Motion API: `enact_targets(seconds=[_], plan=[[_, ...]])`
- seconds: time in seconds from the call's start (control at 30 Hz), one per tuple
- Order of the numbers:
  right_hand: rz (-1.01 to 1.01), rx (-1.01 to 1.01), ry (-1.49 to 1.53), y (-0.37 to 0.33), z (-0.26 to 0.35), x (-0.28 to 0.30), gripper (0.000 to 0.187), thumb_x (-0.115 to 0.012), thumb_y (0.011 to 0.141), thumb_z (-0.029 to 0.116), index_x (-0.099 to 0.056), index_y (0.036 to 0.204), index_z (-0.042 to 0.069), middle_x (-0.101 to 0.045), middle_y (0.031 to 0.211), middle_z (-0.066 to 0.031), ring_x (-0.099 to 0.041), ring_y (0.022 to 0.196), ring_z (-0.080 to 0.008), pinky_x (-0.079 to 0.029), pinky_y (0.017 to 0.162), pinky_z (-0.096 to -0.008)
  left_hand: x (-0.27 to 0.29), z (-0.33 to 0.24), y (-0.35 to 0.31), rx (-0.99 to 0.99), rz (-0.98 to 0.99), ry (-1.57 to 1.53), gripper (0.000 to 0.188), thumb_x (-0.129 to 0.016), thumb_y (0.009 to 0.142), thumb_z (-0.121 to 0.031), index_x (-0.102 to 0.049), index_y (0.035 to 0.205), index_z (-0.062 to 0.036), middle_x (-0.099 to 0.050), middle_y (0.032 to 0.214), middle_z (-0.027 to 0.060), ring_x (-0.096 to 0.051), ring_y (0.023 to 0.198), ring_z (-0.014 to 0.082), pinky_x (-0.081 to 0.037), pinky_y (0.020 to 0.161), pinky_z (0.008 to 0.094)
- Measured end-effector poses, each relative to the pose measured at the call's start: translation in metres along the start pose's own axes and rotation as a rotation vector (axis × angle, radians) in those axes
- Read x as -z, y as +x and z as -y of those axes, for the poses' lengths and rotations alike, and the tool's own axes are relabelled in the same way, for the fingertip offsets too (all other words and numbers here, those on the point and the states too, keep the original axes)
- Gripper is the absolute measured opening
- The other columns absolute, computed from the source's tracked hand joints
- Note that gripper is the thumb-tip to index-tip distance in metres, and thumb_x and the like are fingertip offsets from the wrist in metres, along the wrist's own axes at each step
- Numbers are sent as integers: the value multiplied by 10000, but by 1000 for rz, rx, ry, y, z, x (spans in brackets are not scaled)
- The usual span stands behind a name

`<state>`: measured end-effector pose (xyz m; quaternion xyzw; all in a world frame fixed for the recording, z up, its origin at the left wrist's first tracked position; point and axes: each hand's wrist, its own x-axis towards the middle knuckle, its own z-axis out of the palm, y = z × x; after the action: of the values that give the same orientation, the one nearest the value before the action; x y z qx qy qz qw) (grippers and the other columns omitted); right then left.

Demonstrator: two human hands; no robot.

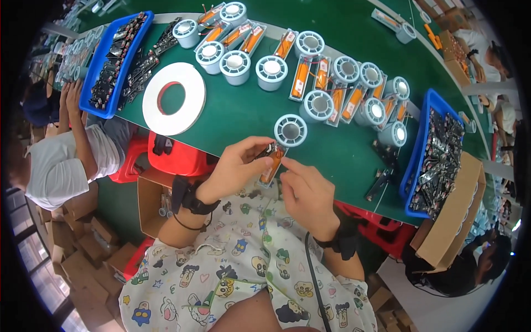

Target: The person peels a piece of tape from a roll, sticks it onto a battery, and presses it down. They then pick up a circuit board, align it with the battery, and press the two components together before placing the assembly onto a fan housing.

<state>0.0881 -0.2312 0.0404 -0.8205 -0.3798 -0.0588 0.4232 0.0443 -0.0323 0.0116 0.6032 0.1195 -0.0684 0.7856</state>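
Note:
My left hand (238,169) pinches a small black circuit board (269,150) over the open shell of a light-grey handheld unit. The unit's round slotted head (290,130) rests on the table, and its narrow handle points toward me. Inside the handle lies an orange battery (271,167), partly covered by my left thumb. My right hand (311,193) has its index finger stretched to the handle's right edge; its thumb stands apart and the other fingers curl under. Any thin wire between the fingers is too small to tell.
Several similar units with orange batteries (300,77) stand across the green table (232,119). A white tape roll (191,102) lies at left. Blue trays of circuit boards stand at left (147,25) and right (416,160). A cardboard box (451,221) and co-workers (69,160) flank me.

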Motion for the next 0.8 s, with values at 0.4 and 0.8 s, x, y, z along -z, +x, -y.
enact_targets(seconds=[0.4, 0.8], plan=[[268, -36, -293, 6, 9, -5, 151, -684, 714, -38, -626, 822, 51, -701, 1185, -44, -656, 748, -200, -526, 586, -328, -4, -3, 3, -32, -72, 148, 392, -679, 914, 45, -598, 1296, 15, -692, 1105, 57, -651, 962, 121, -528, 816, 262], [259, -44, -226, 7, 11, 6, 145, -700, 733, -20, -616, 830, 48, -662, 1301, -62, -677, 762, -221, -543, 614, -347, -19, -9, 20, -113, -231, 576, 287, -757, 869, -78, -629, 1113, 2, -713, 909, 113, -680, 819, 196, -540, 749, 310]])
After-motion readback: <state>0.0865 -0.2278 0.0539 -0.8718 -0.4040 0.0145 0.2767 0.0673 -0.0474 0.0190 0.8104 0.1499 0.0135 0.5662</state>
